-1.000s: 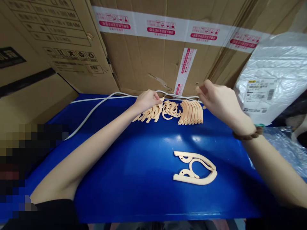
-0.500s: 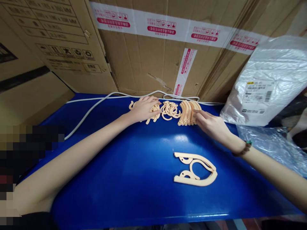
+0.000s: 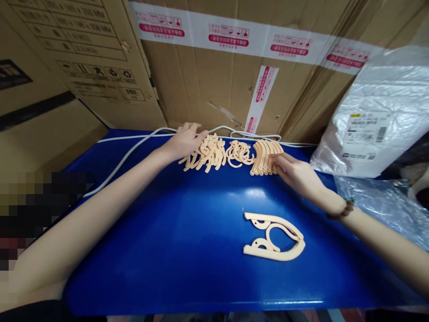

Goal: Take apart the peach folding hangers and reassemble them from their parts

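Note:
A folding hanger (image 3: 281, 256), pale yellow and folded up, lies on the blue table toward the front. Behind it is a row of curved hanger arms (image 3: 263, 157), standing side by side. My right hand (image 3: 300, 179) has its fingers closed on a hanger arm at the row's right end; the fingertips are partly hidden. My left hand (image 3: 186, 142) holds nothing, its fingers apart, over the back left edge of a heap of small curved pieces (image 3: 212, 154). Between heap and row lies a pile of hanger hooks (image 3: 239, 153).
Large cardboard boxes (image 3: 208, 89) wall off the back and left of the blue table (image 3: 174, 250). A white cable (image 3: 125, 161) runs along the back. At right stand a white plastic parcel bag (image 3: 362, 129) and a clear plastic bag (image 3: 378, 205).
My left hand has moved left and back off the heap, uncovering its pieces. My right hand stays at the row with its fingers more curled. The view has shifted slightly.

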Demonstrator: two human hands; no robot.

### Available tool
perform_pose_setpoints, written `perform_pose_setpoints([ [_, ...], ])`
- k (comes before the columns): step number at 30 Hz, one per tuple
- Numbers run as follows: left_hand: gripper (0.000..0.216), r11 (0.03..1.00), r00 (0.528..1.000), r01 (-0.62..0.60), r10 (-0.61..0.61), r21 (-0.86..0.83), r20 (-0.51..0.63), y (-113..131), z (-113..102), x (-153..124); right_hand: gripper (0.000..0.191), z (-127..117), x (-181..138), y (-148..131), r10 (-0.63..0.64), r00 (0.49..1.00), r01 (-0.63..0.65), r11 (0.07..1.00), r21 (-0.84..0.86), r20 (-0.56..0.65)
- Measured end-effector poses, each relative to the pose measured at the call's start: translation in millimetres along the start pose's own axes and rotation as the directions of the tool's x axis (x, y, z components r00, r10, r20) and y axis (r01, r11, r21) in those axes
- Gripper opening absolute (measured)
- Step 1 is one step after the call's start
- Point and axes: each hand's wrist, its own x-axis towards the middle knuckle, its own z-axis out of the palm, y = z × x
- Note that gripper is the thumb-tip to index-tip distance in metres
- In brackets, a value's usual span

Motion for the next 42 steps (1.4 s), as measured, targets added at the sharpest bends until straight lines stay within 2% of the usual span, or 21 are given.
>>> perform_pose_setpoints([
  [3, 0.073, 0.948, 0.971, 0.236, -0.24, 0.213, -0.006, -8, -18, -9, 0.021, -14, -4, -14, -0.027, 0.997, 0.026, 1.0, -0.009, -0.069],
  [6, 0.08, 0.918, 0.937, 0.311, -0.339, 0.249, 0.082, -16, -21, -17, 0.022, -32, -16, -35, -0.113, 0.993, 0.113, 0.993, 0.027, 0.021],
  [9, 0.085, 0.95, 0.922, 0.304, -0.311, 0.067, 0.229, -23, -15, -18, 0.028, -40, -34, -54, -0.222, 0.964, 0.205, 0.971, 0.12, 0.149],
  [11, 0.082, 0.961, 0.931, 0.272, -0.248, -0.057, 0.267, -24, -10, -16, 0.029, -37, -44, -62, -0.249, 0.954, 0.225, 0.962, 0.154, 0.165],
  [13, 0.078, 0.971, 0.946, 0.215, -0.18, -0.104, 0.268, -22, -9, -12, 0.026, -31, -51, -67, -0.238, 0.96, 0.207, 0.958, 0.197, 0.149],
  [15, 0.076, 0.986, 0.956, 0.163, -0.147, -0.044, 0.255, -17, -11, -8, 0.027, -25, -52, -71, -0.22, 0.967, 0.186, 0.954, 0.237, 0.127],
  [19, 0.077, 0.961, 0.961, 0.142, -0.191, 0.236, 0.199, 7, -19, -12, 0.026, -18, -43, -74, -0.177, 0.98, 0.148, 0.957, 0.248, 0.095],
  [21, 0.071, 0.966, 0.983, 0.094, -0.129, 0.241, 0.133, 26, -19, -22, 0.022, -20, -36, -73, -0.124, 0.989, 0.099, 0.956, 0.276, 0.077],
  [22, 0.066, 0.986, 0.992, 0.042, -0.061, 0.164, 0.114, 37, -18, -30, 0.019, -22, -32, -72, -0.09, 0.994, 0.066, 0.95, 0.304, 0.065],
  [24, 0.059, 0.987, 0.981, -0.08, 0.102, -0.138, 0.168, 60, -12, -45, 0.016, -27, -24, -70, -0.006, 0.999, -0.008, 0.928, 0.371, 0.035],
  [26, 0.05, 0.871, 0.919, -0.134, 0.287, -0.472, 0.269, 81, -4, -58, 0.014, -34, -15, -67, 0.082, 0.997, -0.071, 0.903, 0.424, -0.009],
  [27, 0.041, 0.782, 0.887, -0.097, 0.348, -0.616, 0.302, 89, -1, -62, 0.014, -37, -10, -66, 0.118, 0.992, -0.091, 0.892, 0.442, -0.034],
  [29, 0.026, 0.628, 0.892, -0.017, 0.361, -0.778, 0.271, 100, 3, -65, 0.017, -42, -1, -64, 0.168, 0.983, -0.113, 0.874, 0.472, -0.076],
  [33, 0.016, 0.47, 0.97, 0.029, 0.201, -0.882, 0.139, 108, 3, -56, 0.022, -44, 12, -62, 0.175, 0.979, -0.095, 0.846, 0.524, -0.106],
  [35, 0.015, 0.415, 0.978, 0.055, 0.162, -0.908, 0.133, 109, 2, -51, 0.023, -43, 16, -61, 0.164, 0.981, -0.087, 0.85, 0.519, -0.105],
  [37, 0.013, 0.401, 0.975, 0.073, 0.164, -0.913, 0.15, 109, 4, -46, 0.024, -41, 19, -60, 0.16, 0.979, -0.087, 0.885, 0.458, -0.123],
  [40, 0.022, 0.447, 0.976, 0.065, 0.159, -0.892, 0.151, 106, 9, -42, 0.024, -39, 24, -59, 0.101, 0.973, -0.073, 0.988, 0.139, -0.207],
  [42, 0.024, 0.485, 0.972, 0.051, 0.177, -0.873, 0.155, 103, 14, -41, 0.025, -39, 28, -60, -0.009, 0.98, -0.023, 0.987, -0.157, -0.2],
])
